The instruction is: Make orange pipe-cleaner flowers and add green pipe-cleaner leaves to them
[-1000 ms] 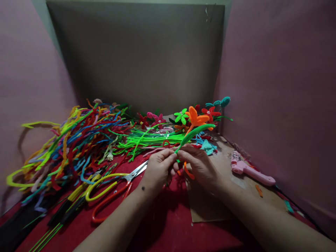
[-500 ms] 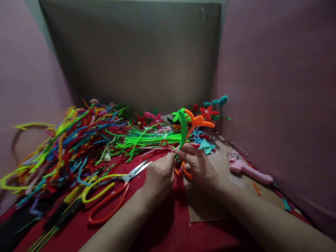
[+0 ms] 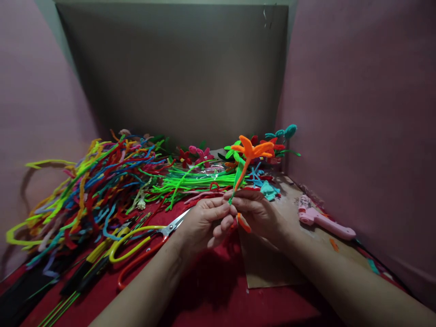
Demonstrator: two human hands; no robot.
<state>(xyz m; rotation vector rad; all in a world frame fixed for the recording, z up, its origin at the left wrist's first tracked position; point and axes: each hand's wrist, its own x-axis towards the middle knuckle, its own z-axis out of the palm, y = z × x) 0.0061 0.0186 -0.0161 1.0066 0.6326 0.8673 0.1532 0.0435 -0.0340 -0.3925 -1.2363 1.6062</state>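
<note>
An orange pipe-cleaner flower (image 3: 250, 150) stands upright between my hands, its petals spread at the top. A green pipe-cleaner leaf (image 3: 239, 169) rises behind its orange stem. My left hand (image 3: 213, 220) pinches the green-wrapped lower stem between thumb and fingers. My right hand (image 3: 255, 209) is closed on the same stem from the other side, its fingertips close to the left ones. Below the right fingers an orange end pokes out. Scissors (image 3: 170, 227) with yellow and red handles lie left of my left hand, partly covered by my forearm.
A big heap of coloured pipe cleaners (image 3: 91, 186) fills the left. Bright green pipe cleaners (image 3: 194, 179) lie behind my hands, with finished flowers (image 3: 204, 156) further back. A pink glue gun (image 3: 323, 222) rests on brown board (image 3: 269, 268) at right. Pink walls flank the red tabletop.
The flower has turned, so its orange petals now stand in front of the leaf and further left. My left hand has rolled over, showing its fingers around the stem.
</note>
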